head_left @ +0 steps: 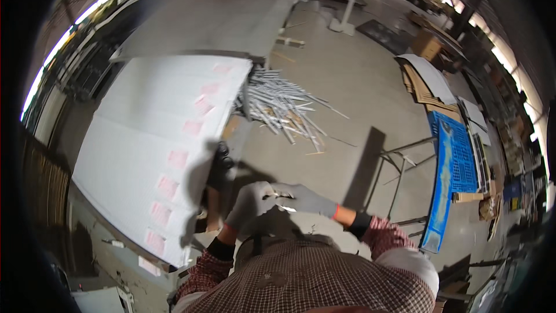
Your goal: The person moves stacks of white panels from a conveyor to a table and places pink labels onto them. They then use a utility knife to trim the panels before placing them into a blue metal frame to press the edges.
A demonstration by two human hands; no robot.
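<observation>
My left hand (250,203) and my right hand (307,199), both in grey work gloves with red cuff edges, meet in front of my body. Their fingers are bent and pressed together. Small dark and shiny bits show between the fingertips, too small to name. To the left of my hands lies a large white sheet (139,133) on a table, with a row of pink-printed paper slips (168,187) along its right side. Neither hand touches the sheet.
A heap of grey metal strips (278,98) lies beyond my hands. At right stand a long blue board (438,182), a blue pallet (461,156) and metal trestle legs (399,179). Cardboard sheets (412,81) lie farther back. Another grey-topped table (231,26) adjoins the white sheet.
</observation>
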